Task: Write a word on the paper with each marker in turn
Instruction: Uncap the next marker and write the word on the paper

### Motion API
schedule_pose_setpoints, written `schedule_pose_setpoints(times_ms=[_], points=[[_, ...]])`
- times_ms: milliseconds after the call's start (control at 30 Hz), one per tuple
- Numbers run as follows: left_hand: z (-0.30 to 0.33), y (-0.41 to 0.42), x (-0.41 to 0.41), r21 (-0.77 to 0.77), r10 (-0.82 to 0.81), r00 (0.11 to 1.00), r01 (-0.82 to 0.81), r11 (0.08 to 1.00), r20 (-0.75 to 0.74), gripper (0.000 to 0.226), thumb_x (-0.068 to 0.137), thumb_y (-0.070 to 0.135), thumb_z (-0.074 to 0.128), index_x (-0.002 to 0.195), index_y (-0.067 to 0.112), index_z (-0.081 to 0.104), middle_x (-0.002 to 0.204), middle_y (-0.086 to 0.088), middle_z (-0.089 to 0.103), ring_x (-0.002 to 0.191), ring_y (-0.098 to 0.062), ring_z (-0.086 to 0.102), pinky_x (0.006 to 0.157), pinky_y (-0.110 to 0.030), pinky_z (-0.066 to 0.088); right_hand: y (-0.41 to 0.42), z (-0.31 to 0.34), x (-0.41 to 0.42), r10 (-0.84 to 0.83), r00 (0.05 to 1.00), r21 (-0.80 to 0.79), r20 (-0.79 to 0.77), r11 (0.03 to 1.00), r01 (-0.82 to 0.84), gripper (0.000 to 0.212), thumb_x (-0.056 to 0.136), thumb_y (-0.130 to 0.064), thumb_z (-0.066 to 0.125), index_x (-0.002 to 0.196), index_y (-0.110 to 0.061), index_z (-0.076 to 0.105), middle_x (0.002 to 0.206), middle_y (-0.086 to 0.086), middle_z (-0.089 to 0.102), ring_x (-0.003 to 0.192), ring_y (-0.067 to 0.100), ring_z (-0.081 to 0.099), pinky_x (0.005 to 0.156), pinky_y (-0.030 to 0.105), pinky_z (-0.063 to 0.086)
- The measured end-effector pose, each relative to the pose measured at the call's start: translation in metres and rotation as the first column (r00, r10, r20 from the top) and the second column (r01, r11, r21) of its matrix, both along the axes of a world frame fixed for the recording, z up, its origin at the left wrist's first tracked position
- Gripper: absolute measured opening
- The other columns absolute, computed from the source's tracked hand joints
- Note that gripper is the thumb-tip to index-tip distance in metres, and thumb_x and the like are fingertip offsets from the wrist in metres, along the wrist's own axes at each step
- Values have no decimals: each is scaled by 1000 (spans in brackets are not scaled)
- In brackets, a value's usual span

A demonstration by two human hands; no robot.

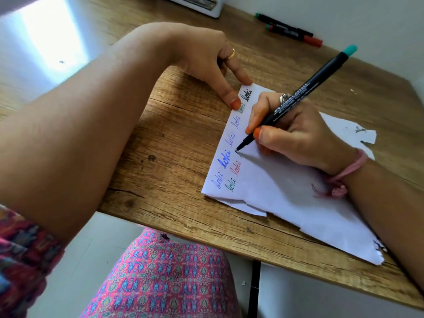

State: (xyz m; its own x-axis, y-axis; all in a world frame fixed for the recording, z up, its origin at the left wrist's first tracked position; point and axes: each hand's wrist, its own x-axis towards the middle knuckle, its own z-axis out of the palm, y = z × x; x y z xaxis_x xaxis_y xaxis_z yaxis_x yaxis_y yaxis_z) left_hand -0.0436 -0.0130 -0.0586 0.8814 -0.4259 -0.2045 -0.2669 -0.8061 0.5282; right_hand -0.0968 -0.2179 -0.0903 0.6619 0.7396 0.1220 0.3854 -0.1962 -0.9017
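A torn white paper point(275, 187) lies on the wooden table point(174, 138). Several "loki" words in blue, green, red and black run along its left edge. My right hand point(293, 131) grips a black marker with a teal end point(296, 97), its tip touching the paper in the second row, just past a red word. My left hand point(215, 63) presses straight fingertips on the paper's top left corner.
Two more black markers, one with a red cap point(296, 35) and one with a green end point(266, 18), lie at the back of the table by the wall. A white box point(206, 5) stands at the back edge. My patterned knee point(165, 278) is below the table's front edge.
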Motion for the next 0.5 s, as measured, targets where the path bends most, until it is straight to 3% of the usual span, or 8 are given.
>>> schedule_pose_setpoints(times_ms=[67,133,267,400,500], points=[[0,0,1,-1,-3,1000,3,1000,-5,72,43,65,70,113,50,62,44,26,49,49,6,46,62,-23,33,-1,0,0,15,1000,7,-12,1000,-15,6,71,-14,55,77,-12,57,57,20,53,45,12,49,44,20,38],[-1,0,2,-5,-7,1000,7,1000,-8,72,43,65,70,113,50,62,45,25,49,49,7,46,63,-22,34,-1,0,1,15,1000,17,-22,1000,-14,6,70,-14,54,75,-14,57,60,29,50,45,15,47,43,24,37],[-2,0,2,-9,-1,1000,1,1000,-13,72,42,66,70,112,51,62,46,27,50,52,5,48,65,-22,35,-1,-1,3,3,1000,32,-13,1000,-2,5,70,-14,54,75,-15,57,59,9,53,46,10,47,44,21,37],[-1,0,3,-22,1,1000,-2,1000,-15,71,41,65,70,111,51,63,48,25,51,57,0,47,65,-22,35,-2,0,3,12,1000,24,4,1000,-12,5,70,-14,54,74,-15,56,61,24,51,46,15,46,44,24,36],[-1,0,3,-15,-10,1000,10,1000,-22,70,45,64,70,113,52,61,46,26,50,60,-2,47,65,-22,35,-1,-1,3,2,1000,37,9,999,-2,5,71,-13,54,75,-14,57,58,4,55,45,5,48,46,18,37]])
